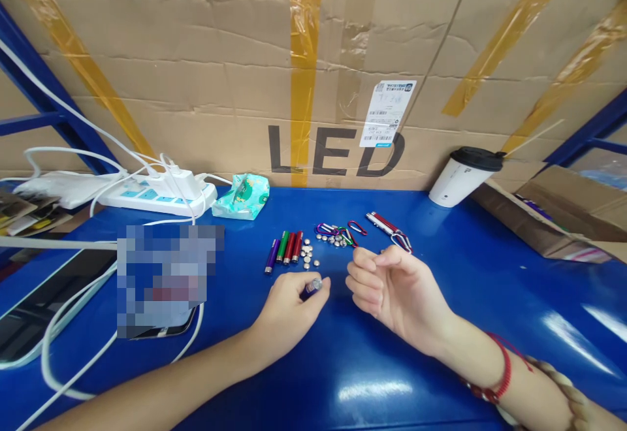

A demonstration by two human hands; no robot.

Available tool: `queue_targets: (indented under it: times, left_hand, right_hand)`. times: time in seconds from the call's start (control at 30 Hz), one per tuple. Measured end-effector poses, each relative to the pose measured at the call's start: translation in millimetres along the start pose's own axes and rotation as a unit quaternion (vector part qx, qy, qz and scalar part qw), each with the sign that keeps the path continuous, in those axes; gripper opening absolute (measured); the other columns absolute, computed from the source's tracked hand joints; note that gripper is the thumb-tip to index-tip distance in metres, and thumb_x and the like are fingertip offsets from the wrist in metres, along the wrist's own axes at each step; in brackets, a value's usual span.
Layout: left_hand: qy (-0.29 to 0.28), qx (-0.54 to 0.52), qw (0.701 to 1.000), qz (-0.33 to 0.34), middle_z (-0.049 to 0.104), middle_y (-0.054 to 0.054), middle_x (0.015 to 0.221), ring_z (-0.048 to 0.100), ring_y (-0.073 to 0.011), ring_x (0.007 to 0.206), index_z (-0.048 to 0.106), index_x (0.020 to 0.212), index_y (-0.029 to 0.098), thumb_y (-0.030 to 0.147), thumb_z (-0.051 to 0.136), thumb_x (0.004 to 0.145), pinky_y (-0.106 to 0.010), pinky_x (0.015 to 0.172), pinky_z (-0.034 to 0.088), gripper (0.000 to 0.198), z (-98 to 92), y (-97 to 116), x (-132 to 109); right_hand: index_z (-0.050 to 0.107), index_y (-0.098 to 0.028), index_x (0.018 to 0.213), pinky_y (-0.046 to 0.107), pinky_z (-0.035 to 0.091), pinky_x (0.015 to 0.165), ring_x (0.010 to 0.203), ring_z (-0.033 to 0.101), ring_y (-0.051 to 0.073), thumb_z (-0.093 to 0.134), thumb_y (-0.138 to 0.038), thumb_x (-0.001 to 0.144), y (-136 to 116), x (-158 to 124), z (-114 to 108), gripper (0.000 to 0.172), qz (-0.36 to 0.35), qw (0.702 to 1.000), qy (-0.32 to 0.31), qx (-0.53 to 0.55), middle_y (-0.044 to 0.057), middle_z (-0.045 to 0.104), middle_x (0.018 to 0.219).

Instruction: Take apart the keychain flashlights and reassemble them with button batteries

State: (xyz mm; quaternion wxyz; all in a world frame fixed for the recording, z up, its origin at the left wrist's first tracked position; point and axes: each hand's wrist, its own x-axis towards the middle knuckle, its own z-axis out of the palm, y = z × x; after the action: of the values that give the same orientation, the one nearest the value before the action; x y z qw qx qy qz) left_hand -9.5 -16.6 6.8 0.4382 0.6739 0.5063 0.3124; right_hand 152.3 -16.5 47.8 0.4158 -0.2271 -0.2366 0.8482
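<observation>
My left hand is closed around a small dark blue tube with a silvery end facing up. To its right, my right hand has its fingers curled in with thumb and forefinger together; anything between them is too small to make out. Beyond my left hand lie purple, green and red tubes side by side. Small silver button cells are scattered beside them. Coloured carabiners and more cells sit farther right, near red tubes with a clip.
A white cup with a black lid leans at the back right beside an open carton. At left are a power strip, a tissue pack, white cables and a phone. A large cardboard box stands behind.
</observation>
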Motion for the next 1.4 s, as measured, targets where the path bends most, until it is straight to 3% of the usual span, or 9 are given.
queue_targets:
  times: [0.27,0.6,0.87,1.13,1.4]
  left_hand:
    - [-0.006,-0.001,1.0,-0.005,0.027,0.005,0.048,0.026,-0.0094,0.046,0.026,0.051,0.019,0.045,0.038,0.078,-0.026,0.048,0.018,0.039,0.1,1.5,-1.6]
    - [-0.005,-0.003,1.0,-0.002,0.027,0.005,0.046,0.025,-0.0089,0.045,0.027,0.05,0.019,0.045,0.038,0.077,-0.025,0.047,0.019,0.039,0.0,2.1,0.1]
    - [-0.005,-0.011,1.0,0.002,0.026,0.005,0.048,0.026,-0.0088,0.045,0.028,0.05,0.019,0.045,0.039,0.078,-0.025,0.047,0.019,0.04,-0.2,2.9,-0.5]
    - [-0.005,-0.032,0.999,0.011,0.021,0.005,0.051,0.021,-0.0089,0.049,0.024,0.052,0.018,0.043,0.043,0.078,-0.025,0.047,0.016,0.04,0.4,-1.2,0.4]
    - [-0.022,-0.025,0.999,0.018,0.024,0.004,0.053,0.023,-0.01,0.052,0.029,0.053,0.018,0.044,0.04,0.078,-0.025,0.049,0.019,0.038,-1.2,-1.2,-0.2]
  right_hand:
    - [0.047,-0.015,0.047,0.018,0.035,0.043,0.042,0.032,0.009,0.051,-0.021,0.068,1.1,-1.9,1.6,0.022,-0.015,1.0,-0.021,-0.001,-0.003,0.034,0.045]
    - [0.045,-0.016,0.047,0.019,0.033,0.043,0.042,0.031,0.009,0.05,-0.022,0.068,3.1,-2.1,1.3,0.022,-0.009,1.0,-0.019,-0.016,-0.003,0.034,0.045]
    - [0.048,-0.015,0.051,0.02,0.034,0.045,0.044,0.036,0.01,0.048,-0.022,0.074,5.7,-5.9,1.8,0.024,-0.039,0.995,-0.065,-0.069,-0.001,0.037,0.048]
    - [0.041,-0.017,0.063,0.018,0.03,0.048,0.045,0.026,0.008,0.05,-0.026,0.079,3.3,-8.9,7.4,0.021,0.069,0.99,-0.125,-0.007,-0.005,0.031,0.05]
    - [0.044,-0.019,0.07,0.02,0.028,0.053,0.049,0.025,0.01,0.045,-0.026,0.082,4.0,-13.5,12.0,0.014,0.069,0.98,-0.185,-0.027,-0.004,0.034,0.053]
